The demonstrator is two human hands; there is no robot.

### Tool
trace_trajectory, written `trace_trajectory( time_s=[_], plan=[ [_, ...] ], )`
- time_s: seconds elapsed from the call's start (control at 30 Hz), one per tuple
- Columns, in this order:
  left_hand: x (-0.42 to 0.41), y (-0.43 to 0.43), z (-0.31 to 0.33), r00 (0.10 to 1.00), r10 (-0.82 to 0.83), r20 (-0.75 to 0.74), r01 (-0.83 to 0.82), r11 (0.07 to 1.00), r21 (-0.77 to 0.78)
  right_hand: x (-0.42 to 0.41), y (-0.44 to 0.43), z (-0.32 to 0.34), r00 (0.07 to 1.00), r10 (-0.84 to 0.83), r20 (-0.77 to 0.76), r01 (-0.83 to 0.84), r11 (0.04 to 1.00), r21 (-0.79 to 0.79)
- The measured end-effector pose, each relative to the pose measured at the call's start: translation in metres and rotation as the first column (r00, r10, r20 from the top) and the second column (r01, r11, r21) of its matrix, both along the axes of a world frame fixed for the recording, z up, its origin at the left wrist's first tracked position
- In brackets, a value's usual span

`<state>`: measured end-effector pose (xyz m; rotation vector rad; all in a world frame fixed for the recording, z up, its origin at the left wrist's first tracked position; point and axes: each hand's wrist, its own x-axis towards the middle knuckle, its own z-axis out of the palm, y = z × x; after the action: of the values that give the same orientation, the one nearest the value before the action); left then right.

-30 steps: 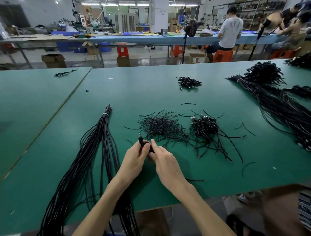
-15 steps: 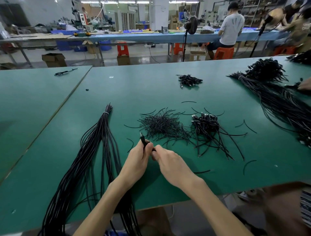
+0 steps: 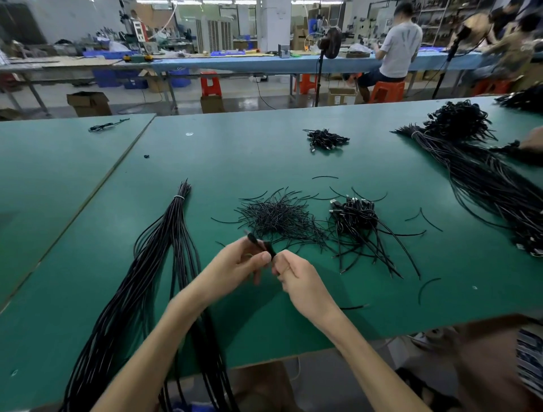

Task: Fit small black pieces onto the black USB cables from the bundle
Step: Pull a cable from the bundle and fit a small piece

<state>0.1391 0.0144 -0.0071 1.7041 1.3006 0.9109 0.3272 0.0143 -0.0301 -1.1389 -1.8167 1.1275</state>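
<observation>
I get bright, even light from ceiling tubes [image 3: 244, 2]. Counter [image 3: 264, 164] edges bow toward the corners; the left hand [image 3: 232, 270] smears slightly with motion.

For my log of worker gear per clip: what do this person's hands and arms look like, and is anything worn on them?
Both are bare. The left hand and right hand wear no gloves, and no ring shows. The forearms are uncovered down to the picture's lower edge, with no sleeve, watch, wristband or marking in view.

factory assembly floor | long green worktables [image 3: 264, 153] | cable bundles [image 3: 164, 250] | seated worker [image 3: 399, 53]
</observation>
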Motion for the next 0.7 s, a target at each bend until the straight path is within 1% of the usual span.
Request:
trace_trajectory(
  time_s=[0.07,0.1,0.13,0.2,0.27,0.43,0.5,0.6,0.63,0.7],
  plan=[
    [-0.009,0.016,0.006,0.992,0.033,-0.123,-0.034,0.999,-0.001,0.002,0.001,0.001,0.994,-0.033,-0.103,0.03,0.999,-0.032],
    [-0.011,0.024,0.008,0.978,0.085,-0.19,-0.08,0.996,0.031,0.002,0.001,0.002,0.99,-0.046,-0.135,0.041,0.998,-0.041],
    [-0.009,0.032,0.009,0.958,0.144,-0.248,-0.13,0.989,0.073,0.002,0.001,0.003,0.986,-0.057,-0.154,0.051,0.998,-0.047],
    [-0.001,0.048,0.009,0.922,0.236,-0.308,-0.202,0.97,0.138,0.001,0.001,0.004,0.982,-0.076,-0.173,0.068,0.996,-0.053],
    [0.01,0.064,0.006,0.906,0.294,-0.304,-0.258,0.954,0.154,0.002,0.001,0.004,0.979,-0.096,-0.181,0.088,0.995,-0.053],
    [0.031,0.089,0.001,0.888,0.407,-0.216,-0.392,0.913,0.113,0.004,0.001,0.005,0.967,-0.161,-0.196,0.155,0.987,-0.045],
    [0.038,0.09,-0.001,0.867,0.43,-0.253,-0.413,0.903,0.121,0.005,0.001,0.005,0.963,-0.175,-0.206,0.168,0.984,-0.052],
    [0.042,0.087,-0.002,0.797,0.468,-0.383,-0.431,0.884,0.182,0.005,0.0,0.006,0.969,-0.168,-0.184,0.163,0.986,-0.039],
    [0.041,0.085,-0.001,0.784,0.475,-0.4,-0.43,0.88,0.203,0.005,0.0,0.006,0.968,-0.168,-0.184,0.164,0.986,-0.039],
    [0.039,0.081,-0.001,0.783,0.485,-0.388,-0.431,0.874,0.223,0.005,0.001,0.005,0.966,-0.173,-0.193,0.168,0.985,-0.042]
  ],
)
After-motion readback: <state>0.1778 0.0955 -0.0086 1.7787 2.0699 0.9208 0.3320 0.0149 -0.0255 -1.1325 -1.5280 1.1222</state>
